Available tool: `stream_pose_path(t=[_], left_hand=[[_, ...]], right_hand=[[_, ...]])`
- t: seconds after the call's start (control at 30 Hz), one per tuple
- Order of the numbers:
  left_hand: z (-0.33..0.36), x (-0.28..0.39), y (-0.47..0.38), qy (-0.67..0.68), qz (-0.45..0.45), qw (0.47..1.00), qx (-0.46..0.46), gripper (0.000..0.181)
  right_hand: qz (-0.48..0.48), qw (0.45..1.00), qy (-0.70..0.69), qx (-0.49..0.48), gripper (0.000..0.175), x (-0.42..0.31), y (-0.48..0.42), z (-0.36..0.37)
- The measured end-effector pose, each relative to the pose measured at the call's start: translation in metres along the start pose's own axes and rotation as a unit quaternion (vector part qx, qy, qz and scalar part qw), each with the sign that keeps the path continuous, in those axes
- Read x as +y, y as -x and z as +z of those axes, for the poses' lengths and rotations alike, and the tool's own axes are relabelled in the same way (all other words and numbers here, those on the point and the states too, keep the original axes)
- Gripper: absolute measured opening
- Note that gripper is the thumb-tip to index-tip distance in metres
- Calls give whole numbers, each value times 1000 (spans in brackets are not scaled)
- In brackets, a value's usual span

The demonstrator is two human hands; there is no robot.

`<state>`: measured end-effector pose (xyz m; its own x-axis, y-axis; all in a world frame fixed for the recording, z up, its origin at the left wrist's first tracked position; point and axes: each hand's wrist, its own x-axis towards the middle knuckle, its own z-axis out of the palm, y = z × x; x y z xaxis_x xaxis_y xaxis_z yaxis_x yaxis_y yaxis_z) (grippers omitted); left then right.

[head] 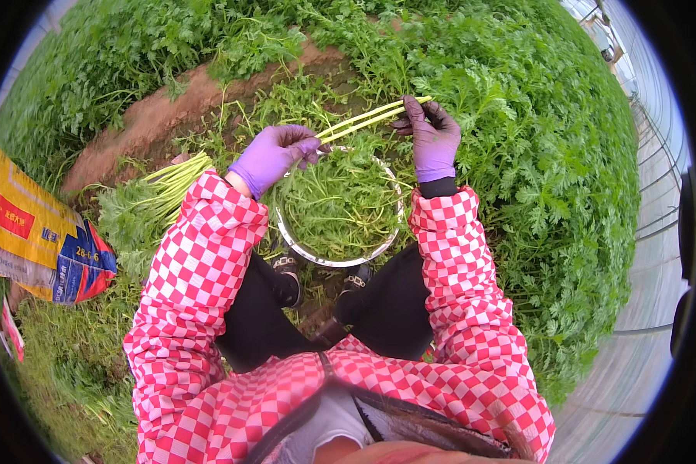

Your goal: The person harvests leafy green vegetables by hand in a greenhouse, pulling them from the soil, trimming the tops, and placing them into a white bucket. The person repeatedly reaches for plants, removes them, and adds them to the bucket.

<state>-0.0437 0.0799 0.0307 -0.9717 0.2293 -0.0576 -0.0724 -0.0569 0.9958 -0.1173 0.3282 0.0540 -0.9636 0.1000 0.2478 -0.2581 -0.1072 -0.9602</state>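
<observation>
My left hand (278, 153), in a purple glove, is closed on one end of a few pale green leafy-vegetable stems (362, 119). At their other end my right hand (432, 136), gloved alike with dark-stained fingers, pinches the stem tips between thumb and fingers. The stems slant up to the right between both hands. Below them, a round white-rimmed container (310, 256) is filled with loose green leaves and thin stems (342, 203). Left of my left forearm lies a bundle of cut stems (177, 182), its leafy ends pointing down-left.
Dense leafy greens (533, 151) grow along the right and top. A bare soil ridge (151, 122) curves across the upper left. A yellow, red and blue printed sack (40, 232) lies at the left. Plastic greenhouse sheeting (632, 348) borders the right. My shoes are beside the container.
</observation>
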Motion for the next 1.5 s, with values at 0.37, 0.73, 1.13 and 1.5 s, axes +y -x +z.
stream_pose_path(t=[0.37,0.73,1.13,1.5], left_hand=[[-139,-20,67,-550,162,782,246,21],[-274,-169,138,-732,-130,642,188,21],[-308,-187,137,-846,-260,451,116,51],[-42,55,75,-707,13,701,95,48]], right_hand=[[63,704,677,-205,86,38,-18,-52],[117,877,392,-251,55,30,-7,-52],[28,869,491,52,40,32,36,-233],[252,921,158,251,39,283,-33,-248]])
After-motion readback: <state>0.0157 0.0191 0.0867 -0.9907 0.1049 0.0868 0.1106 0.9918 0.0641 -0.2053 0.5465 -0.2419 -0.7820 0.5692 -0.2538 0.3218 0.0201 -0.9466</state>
